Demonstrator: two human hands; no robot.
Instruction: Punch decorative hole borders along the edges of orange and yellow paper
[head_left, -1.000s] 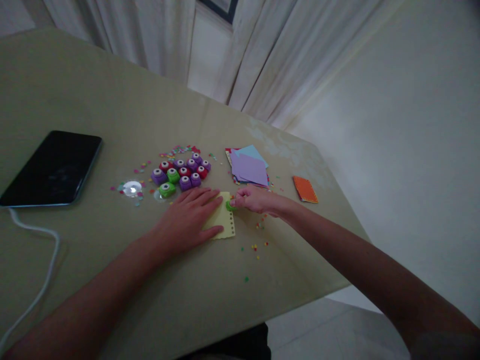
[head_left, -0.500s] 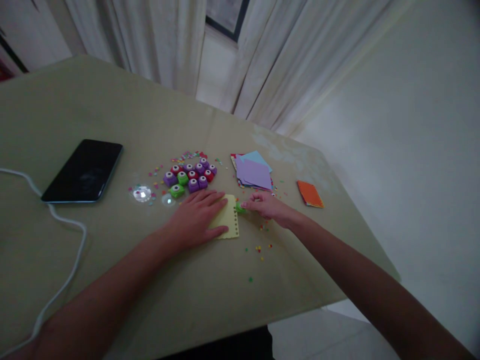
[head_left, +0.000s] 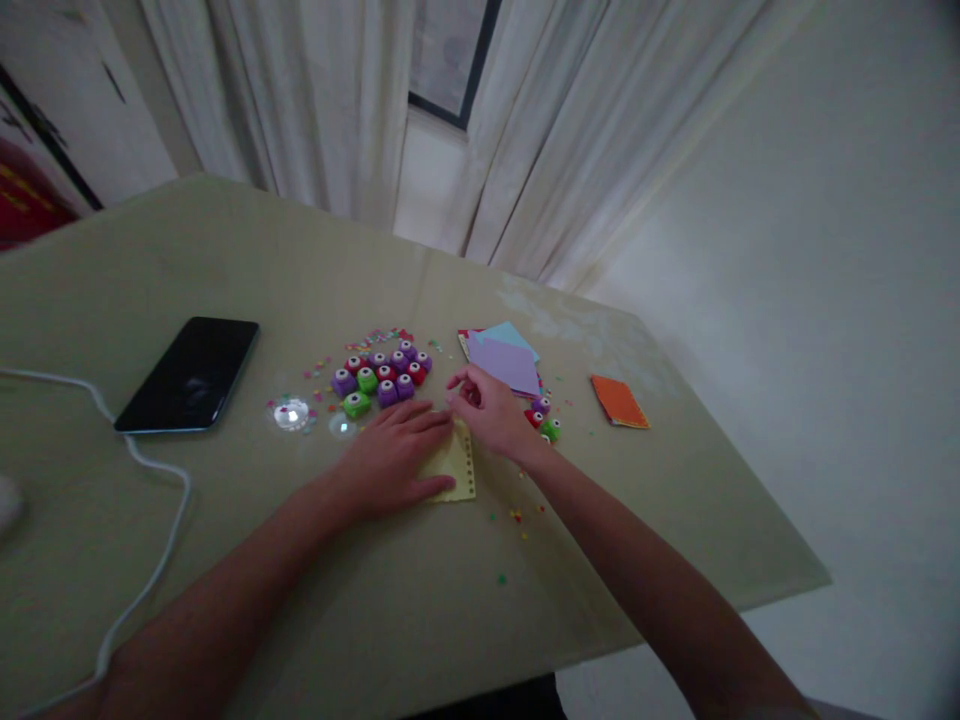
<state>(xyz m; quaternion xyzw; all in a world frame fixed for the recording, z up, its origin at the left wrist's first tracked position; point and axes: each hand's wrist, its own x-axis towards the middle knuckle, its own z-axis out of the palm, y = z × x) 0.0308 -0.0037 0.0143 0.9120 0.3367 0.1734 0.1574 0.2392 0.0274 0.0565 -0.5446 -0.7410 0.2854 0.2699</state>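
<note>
Pressing flat on the yellow paper (head_left: pixel 459 468), your left hand (head_left: pixel 394 455) lies palm down with fingers and thumb spread; it clasps nothing, only pins the sheet. The sheet sits around the middle of the table (head_left: pixel 660 500), between its far and near edges. Your right hand (head_left: pixel 484 405) is curled over the sheet's upper right corner, fingertips drawn together just beside your left fingertips; you can't tell from this view whether they pinch anything.

Watch that yellow edge: the row of small holes (head_left: pixel 470 462) runs close to the margin, so a tug there could tear the strip. If your left palm lightens, the sheet could skid or turn, since mostly that one hand seems to hold it down.

Your right forearm passes just beside the loose group of punches (head_left: pixel 535 418), and a careless swing could knock them toward the table's right edge. Your left fingers lie close to the larger cluster of punches (head_left: pixel 385 374), which an outward slide could push apart. A sleeve or wrist brushing the paper bits (head_left: pixel 517 516) could scatter them toward the near edge. The white cable (head_left: pixel 184 490) runs down by your left forearm; catching it could drag the tablet (head_left: pixel 191 375) from its place on the table's left part.
</note>
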